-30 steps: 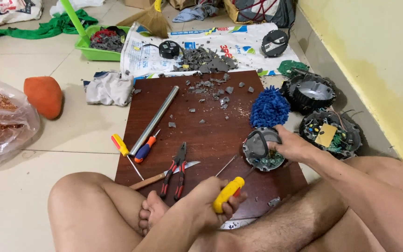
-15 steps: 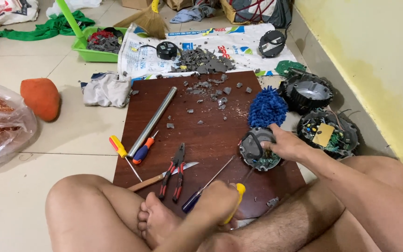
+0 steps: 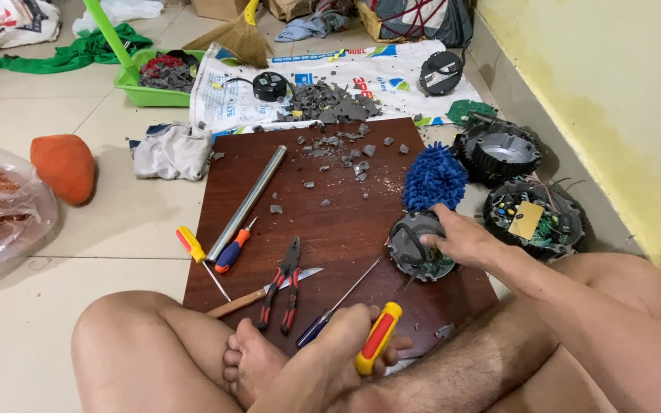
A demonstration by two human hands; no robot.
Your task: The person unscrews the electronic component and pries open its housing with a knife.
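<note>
Right now your left hand [image 3: 330, 348] grips a yellow-handled screwdriver [image 3: 377, 339]; your right hand [image 3: 457, 241] clasps the round gray housing [image 3: 415, 248] on the board [image 3: 346, 222].

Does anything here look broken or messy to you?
Yes. Grey broken fragments lie scattered over the far end of the brown board, with a bigger heap on the printed sack behind it. The round device under the right hand looks opened, its circuit parts showing.
</note>
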